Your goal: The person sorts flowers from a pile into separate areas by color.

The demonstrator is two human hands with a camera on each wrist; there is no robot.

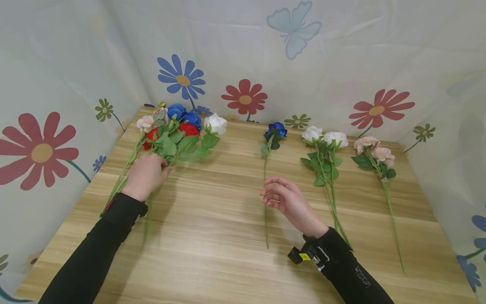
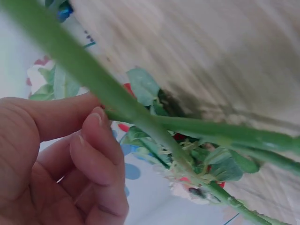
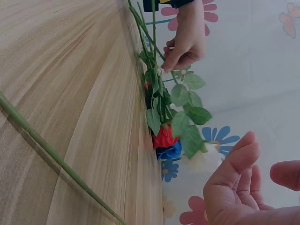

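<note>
My left hand [image 1: 146, 175] pinches the green stem of a white rose [image 1: 215, 123] between thumb and fingertips, at the left of the table. Beside and under it lies a bunch of pink, red and blue roses, among them a red rose [image 1: 189, 129] and a blue rose [image 1: 176, 111]. In the left wrist view, a thick stem [image 2: 89, 70] crosses in front of the fingers [image 2: 96, 140]. My right hand [image 1: 288, 202], fingers loosely bent and holding nothing, hovers by the stem of a single blue rose [image 1: 276, 130]. Leaves hide parts of the bunch.
To the right lie two white roses [image 1: 336, 139] with crossing stems, then a pair of pink roses [image 1: 382, 155]. All rest on a wooden table [image 1: 212, 211]. A flower-printed cloth [image 1: 228, 38] hangs behind it and along both sides.
</note>
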